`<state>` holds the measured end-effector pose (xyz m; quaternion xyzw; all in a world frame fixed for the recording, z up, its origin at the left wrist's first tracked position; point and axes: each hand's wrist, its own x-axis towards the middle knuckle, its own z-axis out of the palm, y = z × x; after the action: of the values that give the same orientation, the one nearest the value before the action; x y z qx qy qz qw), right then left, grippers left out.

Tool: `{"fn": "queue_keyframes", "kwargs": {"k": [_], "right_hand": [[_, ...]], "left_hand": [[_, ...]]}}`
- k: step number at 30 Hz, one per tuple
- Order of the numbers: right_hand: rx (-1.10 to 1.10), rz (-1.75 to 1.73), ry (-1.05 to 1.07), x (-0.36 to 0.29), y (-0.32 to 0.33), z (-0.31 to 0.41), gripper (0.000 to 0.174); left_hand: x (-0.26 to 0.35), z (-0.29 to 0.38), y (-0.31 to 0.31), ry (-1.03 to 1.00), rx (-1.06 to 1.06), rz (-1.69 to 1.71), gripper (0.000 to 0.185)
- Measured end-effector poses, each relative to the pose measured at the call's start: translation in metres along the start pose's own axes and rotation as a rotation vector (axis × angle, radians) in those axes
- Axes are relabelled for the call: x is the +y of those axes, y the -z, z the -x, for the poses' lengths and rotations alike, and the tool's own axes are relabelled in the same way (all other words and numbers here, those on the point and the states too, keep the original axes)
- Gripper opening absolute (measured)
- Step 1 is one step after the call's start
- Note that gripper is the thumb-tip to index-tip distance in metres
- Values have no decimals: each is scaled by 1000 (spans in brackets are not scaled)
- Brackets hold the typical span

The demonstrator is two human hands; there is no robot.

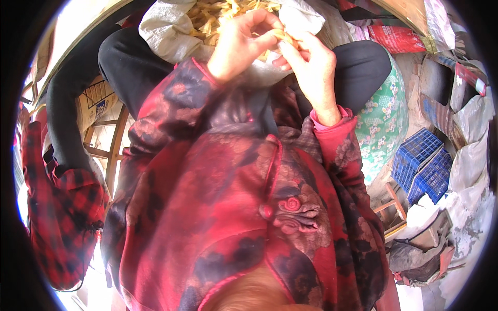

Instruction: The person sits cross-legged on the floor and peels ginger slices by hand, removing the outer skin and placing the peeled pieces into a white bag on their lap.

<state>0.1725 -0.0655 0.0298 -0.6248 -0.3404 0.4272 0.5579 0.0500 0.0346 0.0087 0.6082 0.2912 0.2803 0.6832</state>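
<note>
At the top of the head view, my left hand [243,44] and my right hand [311,64] meet over an open white woven sack [167,33]. Between their fingertips they pinch a pale yellow strip [283,35], perhaps dried husk or a braid of it; its exact kind is unclear. Many similar yellow strips [212,19] fill the sack, which lies between my bent knees. Part of the strip is hidden by my fingers.
Another person in a red-black checked garment [72,217] sits close at the left. To the right are a green patterned bag [383,120], blue plastic baskets [418,159], a small wooden frame [393,202] and a red printed bag [395,39]. A wooden ladder-like frame [113,151] stands left.
</note>
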Motion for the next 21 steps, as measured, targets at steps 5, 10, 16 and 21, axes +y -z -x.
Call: {"fn": "queue_keyframes", "kwargs": {"k": [5,10,16,21], "right_hand": [[-42,-288,-216,13,10,-2,30],[-213,-711,-341,9,15,1,26],[-36,-626,-345,21,8,-1,26],[-68,-172,-233,5,2,-3,34]], "left_hand": [[1,5,5,-30,-80,-204,28],[-5,6,9,-222,-10,-602,33],[5,9,5,-473,-82,-1020,26],[11,8,21,-439,-285,-680,13]]}}
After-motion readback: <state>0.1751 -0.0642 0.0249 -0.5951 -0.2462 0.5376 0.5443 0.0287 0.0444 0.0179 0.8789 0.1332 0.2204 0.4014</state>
